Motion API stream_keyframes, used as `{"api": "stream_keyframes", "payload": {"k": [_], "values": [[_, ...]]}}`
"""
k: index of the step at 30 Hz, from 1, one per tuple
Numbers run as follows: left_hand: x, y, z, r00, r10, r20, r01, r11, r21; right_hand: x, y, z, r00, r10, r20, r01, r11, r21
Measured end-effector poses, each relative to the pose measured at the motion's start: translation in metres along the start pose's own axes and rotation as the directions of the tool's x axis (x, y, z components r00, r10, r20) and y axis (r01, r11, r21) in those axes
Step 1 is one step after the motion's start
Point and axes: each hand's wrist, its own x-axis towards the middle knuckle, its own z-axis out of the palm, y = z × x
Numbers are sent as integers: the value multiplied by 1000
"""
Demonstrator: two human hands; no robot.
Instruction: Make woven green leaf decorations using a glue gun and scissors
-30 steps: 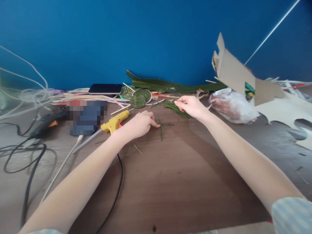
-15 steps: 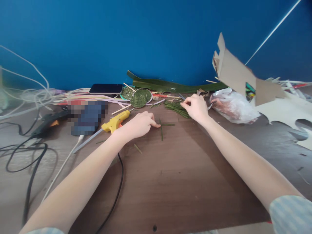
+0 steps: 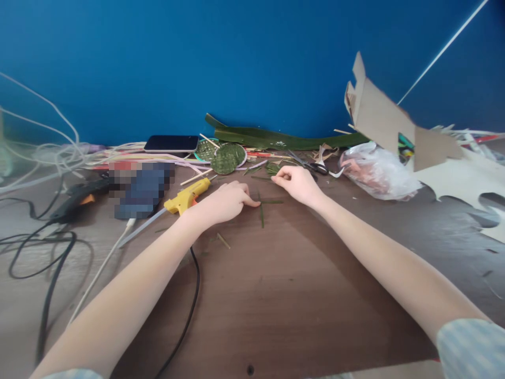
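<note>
My left hand [image 3: 224, 201] rests on the brown table [image 3: 284, 295], fingers curled, its fingertip pressing on crossed thin green leaf strips [image 3: 262, 207]. My right hand [image 3: 296, 183] lies just right of them with fingers pinched on a thin green strip [image 3: 261, 178] that runs left from it. A small pile of green leaf strips [image 3: 273, 168] lies just beyond this hand. Scissors [image 3: 311, 165] lie behind it.
A yellow glue gun [image 3: 186, 196] with a black cord lies left of my left hand. Woven green discs [image 3: 225, 157], a phone [image 3: 171, 143], a long leaf [image 3: 276, 139], a plastic bag [image 3: 376, 171], cardboard pieces [image 3: 384, 123] and tangled cables [image 3: 47, 158] line the table's back.
My right hand went to the leaf-strip pile, then drew back left toward the crossed strips with a strip pinched. The scissors are now uncovered. My left hand stayed put.
</note>
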Motion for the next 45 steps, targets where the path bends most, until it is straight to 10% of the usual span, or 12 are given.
{"api": "stream_keyframes", "payload": {"k": [14, 25, 45], "values": [[0, 3, -3, 1000, -5, 20, 5, 1000, -15, 1, -8, 12, 995, 26, 101, -37, 993, 114], [-1, 6, -5, 999, -38, 31, 39, 998, -49, -5, -1, 27, 994, -83, -74, 67, 978, -198], [0, -2, -1, 1000, 27, -12, -28, 999, -47, -4, -4, 24, 984, -171, -46, 175, 980, 99]]}}
